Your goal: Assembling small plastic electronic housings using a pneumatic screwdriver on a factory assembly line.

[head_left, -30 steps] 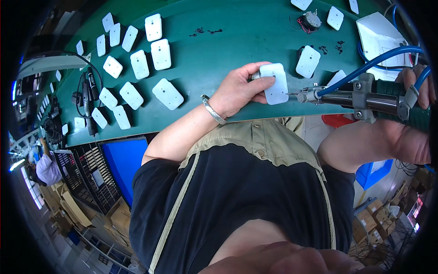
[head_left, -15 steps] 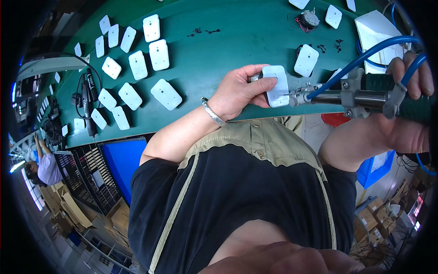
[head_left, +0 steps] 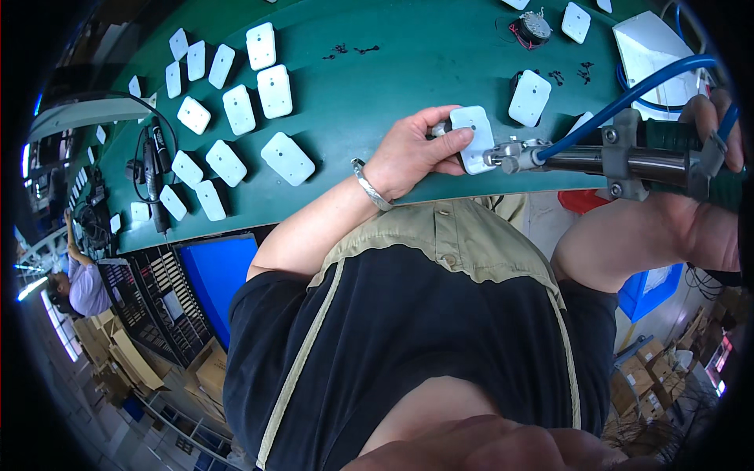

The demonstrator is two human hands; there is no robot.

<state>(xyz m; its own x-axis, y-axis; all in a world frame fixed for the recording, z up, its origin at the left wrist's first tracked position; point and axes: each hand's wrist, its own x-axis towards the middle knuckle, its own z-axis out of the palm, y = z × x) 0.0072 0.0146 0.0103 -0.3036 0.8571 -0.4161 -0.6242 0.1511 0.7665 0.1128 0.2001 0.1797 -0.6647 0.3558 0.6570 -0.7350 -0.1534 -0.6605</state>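
My left hand [head_left: 416,155] grips a white plastic housing [head_left: 473,125] with rounded corners, its thumb pressed on the top face and the other fingers round the far and left sides. The metal nose of a power screwdriver [head_left: 585,159] meets the housing's lower right corner; whether the tip presses on it I cannot tell. My right hand [head_left: 719,129] is wrapped round the screwdriver's green grip [head_left: 667,140] at the right edge, partly hidden behind the tool. A blue hose [head_left: 613,106] curves from the nose up to the right.
Several white housings [head_left: 288,158] lie on the green table [head_left: 369,90], mostly at the left. Small dark screws [head_left: 339,49] lie farther back. A round part with wires [head_left: 535,28] and a white box [head_left: 656,51] sit at the right. A pen-like tool [head_left: 149,173] lies at the far left.
The housing in my left hand has shifted slightly up and left. The screwdriver's nose has come up and over the housing's lower right corner.
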